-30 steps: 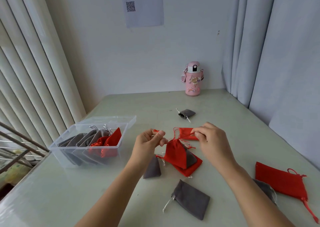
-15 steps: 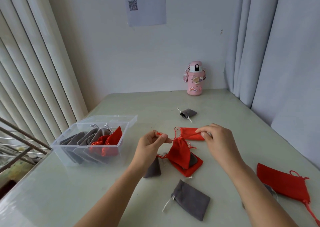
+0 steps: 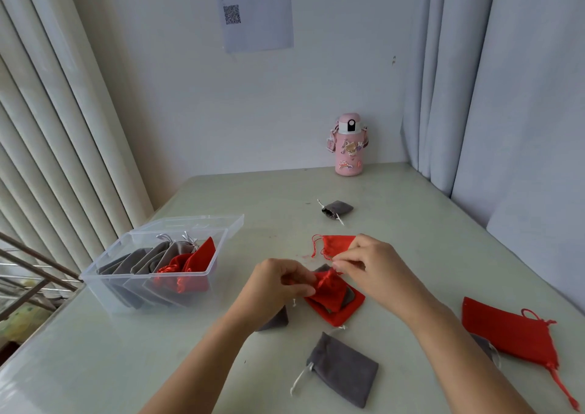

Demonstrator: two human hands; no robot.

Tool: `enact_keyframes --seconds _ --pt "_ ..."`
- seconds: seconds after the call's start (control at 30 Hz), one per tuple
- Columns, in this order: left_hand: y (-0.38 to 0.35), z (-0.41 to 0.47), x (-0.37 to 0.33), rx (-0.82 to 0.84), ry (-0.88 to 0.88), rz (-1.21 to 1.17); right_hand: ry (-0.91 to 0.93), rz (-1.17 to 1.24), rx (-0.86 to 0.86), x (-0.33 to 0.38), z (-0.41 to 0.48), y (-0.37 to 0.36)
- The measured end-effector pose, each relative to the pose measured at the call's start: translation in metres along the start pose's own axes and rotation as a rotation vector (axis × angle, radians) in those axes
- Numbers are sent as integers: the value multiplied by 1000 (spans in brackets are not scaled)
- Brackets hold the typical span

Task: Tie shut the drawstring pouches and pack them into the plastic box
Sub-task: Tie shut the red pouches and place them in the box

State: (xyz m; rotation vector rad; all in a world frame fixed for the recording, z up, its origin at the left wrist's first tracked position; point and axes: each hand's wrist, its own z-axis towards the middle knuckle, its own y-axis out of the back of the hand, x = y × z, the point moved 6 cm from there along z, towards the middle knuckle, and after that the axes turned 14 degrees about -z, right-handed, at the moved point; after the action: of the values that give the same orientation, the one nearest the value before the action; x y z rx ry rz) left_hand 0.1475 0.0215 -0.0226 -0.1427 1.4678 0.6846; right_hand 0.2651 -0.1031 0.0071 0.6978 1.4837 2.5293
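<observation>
Head view: both hands meet over the middle of the tabletop [image 3: 196, 360] on a small red pouch [image 3: 329, 291]. The left hand [image 3: 278, 284] has its fingers curled on the pouch from the left. The right hand [image 3: 370, 268] pinches the red cord at its gathered mouth between thumb and fingers. The held pouch sits just over a flat red pouch [image 3: 340, 318]. The plastic box [image 3: 101, 287] stands open, well to the left, with grey and red pouches upright inside. A loose grey pouch [image 3: 343, 369] lies nearer the person, another red pouch [image 3: 512, 334] lies to the right, and a pink bottle [image 3: 348, 147] stands by the wall
</observation>
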Motion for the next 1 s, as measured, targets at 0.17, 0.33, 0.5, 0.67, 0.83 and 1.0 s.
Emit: enact_keyframes --seconds 0.17,0.33,0.5,0.67,0.83,1.0 --pt "-3 -1 2 128 8 188 26 -93 129 -2 2 -8" --pt "9 0 -9 53 43 -435 -3 27 131 -2 1 -2" --pt "3 -3 -16 127 123 -820 63 43 144 14 -2 -7" --pt "4 -3 -20 13 132 -1040 84 248 192 24 -5 -12" --pt "9 1 -15 -47 96 -966 -17 385 209 21 -4 -14" --pt "7 0 -19 -35 46 -878 -167 942 265 25 -6 -11"
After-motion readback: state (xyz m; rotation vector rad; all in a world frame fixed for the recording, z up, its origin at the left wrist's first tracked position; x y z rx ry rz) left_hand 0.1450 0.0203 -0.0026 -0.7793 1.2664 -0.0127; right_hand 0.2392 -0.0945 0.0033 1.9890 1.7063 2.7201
